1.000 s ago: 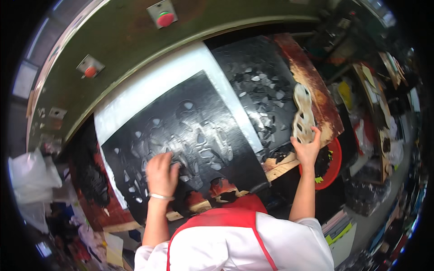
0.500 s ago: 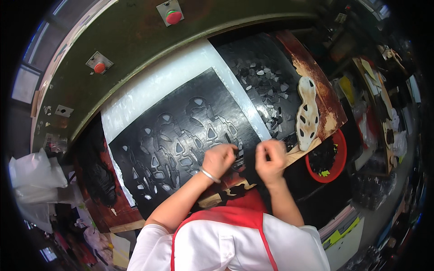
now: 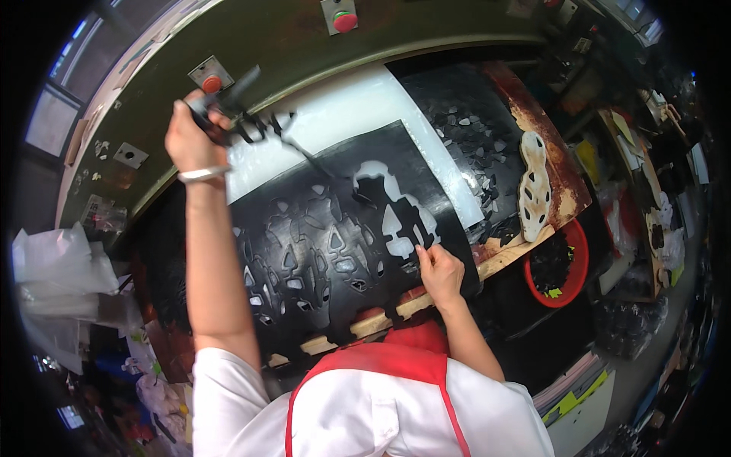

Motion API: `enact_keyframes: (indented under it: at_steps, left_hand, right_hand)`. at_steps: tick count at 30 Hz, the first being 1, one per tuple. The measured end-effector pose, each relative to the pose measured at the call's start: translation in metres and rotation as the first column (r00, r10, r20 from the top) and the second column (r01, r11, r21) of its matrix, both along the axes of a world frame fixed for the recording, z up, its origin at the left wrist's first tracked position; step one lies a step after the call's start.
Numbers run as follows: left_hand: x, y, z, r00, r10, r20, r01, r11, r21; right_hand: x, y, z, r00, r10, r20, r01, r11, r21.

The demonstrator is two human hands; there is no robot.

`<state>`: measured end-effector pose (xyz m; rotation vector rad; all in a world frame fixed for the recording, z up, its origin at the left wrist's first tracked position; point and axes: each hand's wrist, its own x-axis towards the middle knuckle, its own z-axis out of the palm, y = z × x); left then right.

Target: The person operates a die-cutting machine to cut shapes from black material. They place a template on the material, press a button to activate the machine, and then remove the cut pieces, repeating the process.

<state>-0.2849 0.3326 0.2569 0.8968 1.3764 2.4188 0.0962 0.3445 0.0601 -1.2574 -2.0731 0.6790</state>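
Fingers of the left hand point(image 3: 190, 137) are clenched on a strip of black cut-out scrap web point(image 3: 255, 126), lifted high with the arm stretched up and away from the body. The right hand point(image 3: 439, 270) presses down with pinched fingertips on the near edge of the black perforated rubber sheet point(image 3: 320, 236), which lies flat on the white cutting board point(image 3: 343, 110). The step looks like stripping waste from the sheet; pulling further would call for steady holding-down. A red round bin point(image 3: 582, 259) sits to the right.
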Motion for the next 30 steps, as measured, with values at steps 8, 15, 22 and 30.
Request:
enact_keyframes:
  at_steps: [8,15,22,30]
  left_hand:
    - [0.025,-0.043,0.046,0.848,-0.113,-0.519,-0.086,0.935,-0.343]
    - [0.195,-0.122,-0.144,0.465,-0.606,-0.645,0.126,0.767,-0.629]
    - [0.177,-0.105,-0.138,0.927,-0.3,0.227,0.36,0.533,-0.766]
    - [-0.063,-0.062,-0.016,0.983,0.025,0.184,0.054,0.909,-0.413]
  right_hand:
    - [0.008,0.007,0.013,0.76,0.304,-0.575,-0.645,0.461,-0.609]
    - [-0.015,0.033,0.001,0.553,0.363,-0.75,-0.794,-0.042,-0.606]
    - [-0.014,0.009,0.013,0.618,0.411,-0.671,-0.774,0.167,-0.611]
    - [0.007,-0.019,0.04,0.826,0.561,-0.054,-0.482,0.654,-0.583]
